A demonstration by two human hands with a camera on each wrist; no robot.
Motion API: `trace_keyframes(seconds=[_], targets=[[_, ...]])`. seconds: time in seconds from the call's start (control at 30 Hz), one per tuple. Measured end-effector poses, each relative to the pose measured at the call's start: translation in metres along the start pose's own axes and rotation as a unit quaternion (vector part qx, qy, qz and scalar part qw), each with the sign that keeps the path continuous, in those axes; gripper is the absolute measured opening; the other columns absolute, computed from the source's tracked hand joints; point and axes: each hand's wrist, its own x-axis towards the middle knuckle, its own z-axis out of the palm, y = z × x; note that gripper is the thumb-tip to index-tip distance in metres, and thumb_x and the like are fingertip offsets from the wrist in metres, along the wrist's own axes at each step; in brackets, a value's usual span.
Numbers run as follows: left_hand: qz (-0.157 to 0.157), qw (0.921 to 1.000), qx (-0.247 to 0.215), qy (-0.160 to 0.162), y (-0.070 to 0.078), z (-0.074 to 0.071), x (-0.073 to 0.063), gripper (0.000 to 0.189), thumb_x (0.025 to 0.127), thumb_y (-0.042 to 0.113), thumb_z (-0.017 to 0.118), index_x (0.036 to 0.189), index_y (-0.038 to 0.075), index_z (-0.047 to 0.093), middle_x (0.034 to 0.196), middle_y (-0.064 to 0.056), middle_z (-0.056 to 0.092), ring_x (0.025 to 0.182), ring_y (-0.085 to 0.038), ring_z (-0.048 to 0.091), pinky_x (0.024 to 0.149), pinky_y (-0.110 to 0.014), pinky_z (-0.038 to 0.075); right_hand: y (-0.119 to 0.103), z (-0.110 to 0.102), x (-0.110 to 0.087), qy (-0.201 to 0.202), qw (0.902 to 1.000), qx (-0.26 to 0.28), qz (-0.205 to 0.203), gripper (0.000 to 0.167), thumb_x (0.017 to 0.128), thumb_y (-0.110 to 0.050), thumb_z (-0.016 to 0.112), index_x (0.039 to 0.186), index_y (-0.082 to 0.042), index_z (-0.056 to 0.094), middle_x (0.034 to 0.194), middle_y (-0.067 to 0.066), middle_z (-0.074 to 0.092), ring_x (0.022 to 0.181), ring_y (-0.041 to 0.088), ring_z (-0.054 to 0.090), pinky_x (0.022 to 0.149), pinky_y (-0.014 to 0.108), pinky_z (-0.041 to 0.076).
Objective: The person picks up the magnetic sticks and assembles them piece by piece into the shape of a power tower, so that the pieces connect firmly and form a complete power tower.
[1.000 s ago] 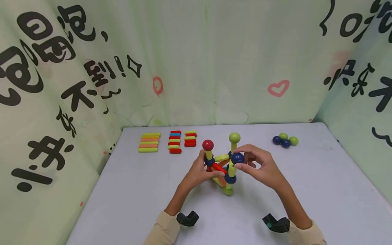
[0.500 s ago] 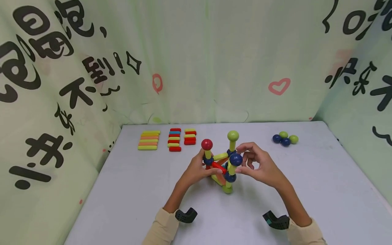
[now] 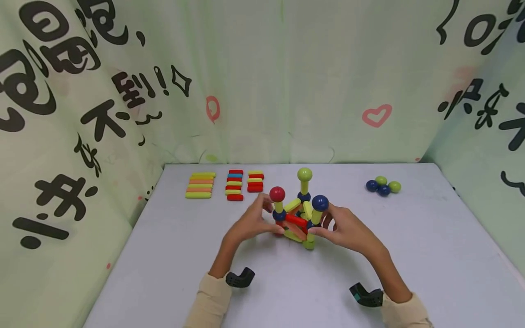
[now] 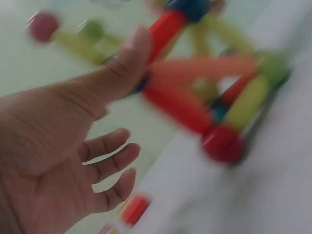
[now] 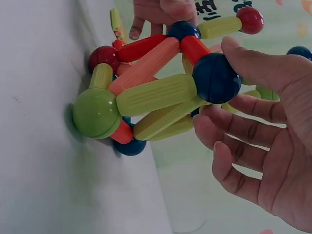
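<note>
The bright plastic ball-and-stick toy [image 3: 296,220] is sitting turned from before, standing on the white table [image 3: 295,291]. Your right hand [image 3: 348,230] is pinching its shiny blue plastic ball [image 5: 214,78]; your left hand [image 3: 250,223] is hanging loosely spread beside it. Be turning gently, holding low.

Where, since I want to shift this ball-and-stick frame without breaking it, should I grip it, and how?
Probably pinch the left near blue joint from the left and the right near blue joint from the right. Several sticks meet at each, whereas the ball-topped posts stick up free and might pop off.
</note>
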Motion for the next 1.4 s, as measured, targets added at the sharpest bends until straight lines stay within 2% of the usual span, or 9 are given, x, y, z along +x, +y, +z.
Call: trace_keyframes(seconds=[0.1,0.27,0.63,0.83,0.97,1.03,1.2,1.27,1.4], targets=[[-0.023,0.9951,0.06,0.075,-0.023,-0.037,-0.006,0.048,0.082,0.025,0.079,0.119,0.011,0.053,0.116,-0.011,0.056,0.11,-0.026,0.055,0.086,-0.038,0.054,-0.001,0.004,0.001,-0.009,0.9999,-0.005,0.008,0.052,0.083,-0.042,0.076,0.115,-0.009,0.051,0.084,-0.001,0.066,0.075,0.011,0.061,0.06,0.021,0.051],[-0.116,0.9627,0.125,0.21,-0.068,-0.086,-0.02,0.03,0.095,0.014,0.064,0.123,0.004,0.059,0.127,-0.019,0.051,0.119,-0.036,0.048,0.098,-0.048,0.047,0.0,0.008,0.003,-0.015,0.9998,0.012,0.006,0.059,0.083,-0.04,0.076,0.123,-0.008,0.048,0.092,0.003,0.067,0.08,0.012,0.061,0.061,0.02,0.052],[-0.203,0.9408,0.208,0.173,-0.108,-0.115,-0.028,0.047,0.102,0.013,0.047,0.148,0.018,0.039,0.15,-0.029,0.01,0.135,-0.051,0.017,0.101,-0.065,0.034,-0.004,0.011,0.005,-0.084,0.9877,0.117,-0.06,0.043,0.086,-0.033,0.075,0.118,-0.011,0.056,0.092,-0.003,0.067,0.085,0.007,0.064,0.07,0.026,0.057],[-0.182,0.916,0.269,0.236,-0.104,-0.109,-0.027,0.028,0.096,0.011,0.06,0.124,0.008,0.06,0.136,-0.03,0.028,0.126,-0.049,0.026,0.09,-0.063,0.037,0.002,-0.001,0.0,-0.105,0.9765,0.176,-0.065,0.037,0.087,-0.023,0.075,0.112,-0.008,0.051,0.092,0.002,0.068,0.085,0.01,0.067,0.07,0.028,0.058],[-0.192,0.899,0.32,0.229,-0.094,-0.109,-0.032,0.025,0.091,0.014,0.068,0.114,0.003,0.065,0.121,-0.029,0.049,0.115,-0.049,0.044,0.084,-0.063,0.043,0.014,-0.011,-0.003,-0.065,0.9811,0.179,-0.034,0.032,0.087,-0.018,0.074,0.106,-0.004,0.052,0.09,0.006,0.065,0.081,0.012,0.065,0.068,0.028,0.058],[-0.186,0.9114,0.303,0.207,-0.08,-0.11,-0.033,0.027,0.091,0.015,0.069,0.115,0.004,0.066,0.114,-0.025,0.06,0.108,-0.045,0.054,0.081,-0.059,0.048,0.02,-0.012,-0.001,-0.028,0.9857,0.166,-0.01,0.032,0.089,-0.017,0.071,0.11,-0.003,0.051,0.092,0.009,0.063,0.079,0.012,0.065,0.068,0.027,0.058],[-0.085,0.9828,0.068,0.149,-0.032,-0.101,-0.023,0.031,0.095,0.019,0.064,0.122,0.002,0.062,0.113,-0.018,0.066,0.104,-0.031,0.062,0.083,-0.04,0.054,0.026,-0.004,0.011,0.033,0.9874,0.155,0.008,0.047,0.096,-0.018,0.064,0.136,-0.005,0.044,0.12,0.023,0.059,0.076,0.016,0.068,0.068,0.026,0.058],[-0.044,0.9909,-0.034,0.122,-0.016,-0.09,-0.014,0.034,0.096,0.02,0.063,0.124,0.002,0.059,0.116,-0.018,0.063,0.105,-0.029,0.062,0.085,-0.035,0.055,0.026,0.001,0.017,0.042,0.9854,0.165,-0.001,0.049,0.097,-0.018,0.062,0.14,-0.006,0.043,0.129,0.024,0.055,0.073,0.02,0.069,0.068,0.025,0.057],[-0.014,0.9827,-0.16,0.092,0.005,-0.066,0.007,0.036,0.096,0.023,0.063,0.127,0.004,0.058,0.118,-0.015,0.059,0.101,-0.028,0.065,0.084,-0.032,0.057,0.022,0.011,0.026,0.055,0.9793,0.194,-0.016,0.042,0.098,-0.015,0.059,0.138,-0.006,0.047,0.132,0.022,0.054,0.071,0.021,0.067,0.068,0.026,0.057]])
